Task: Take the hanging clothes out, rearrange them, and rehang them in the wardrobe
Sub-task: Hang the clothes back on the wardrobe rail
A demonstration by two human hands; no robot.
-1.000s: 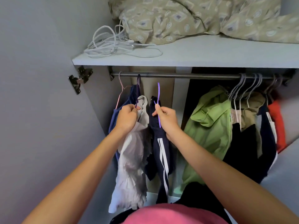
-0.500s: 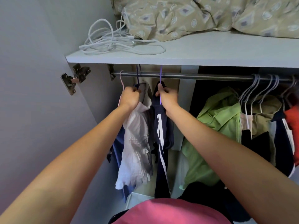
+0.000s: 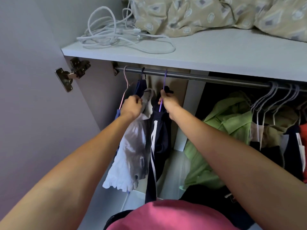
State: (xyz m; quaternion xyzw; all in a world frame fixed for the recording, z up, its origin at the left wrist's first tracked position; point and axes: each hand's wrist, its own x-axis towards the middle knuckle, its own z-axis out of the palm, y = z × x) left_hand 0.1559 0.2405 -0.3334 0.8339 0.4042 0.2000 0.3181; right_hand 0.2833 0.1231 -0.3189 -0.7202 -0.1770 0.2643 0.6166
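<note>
— Purple hanger [image 3: 164, 87]: hook now over the rail [image 3: 216, 79]; a second ago it hung short of the bar. My right hand [image 3: 167, 102] pinches its wire, fingers curled tight, navy striped trousers [image 3: 157, 138] draped below.

— Left side?

— Left hand [image 3: 131, 107] up higher than before, fingers closed on the dark hanger [image 3: 142, 75], whose hook sits on the rail too. White ruffled garment [image 3: 127, 155] hangs under that hand, touching the trousers.

— Room to move?

— Pink hanger [image 3: 125, 83] nearest the rail's left bracket, close to the wardrobe's side wall [image 3: 99, 97]. Open stretch of bare rail between my purple hanger and the white hangers [image 3: 274, 97] bunched at the right. Green garment [image 3: 224, 130] sags into that gap lower down.

— Counts?

— Three hangers at the left end: pink, dark, purple. On the right, several white ones overlapping; cannot count them surely. Shelf [image 3: 199, 52] above: one coil of white cable [image 3: 113, 32], one patterned quilt [image 3: 207, 14].
</note>
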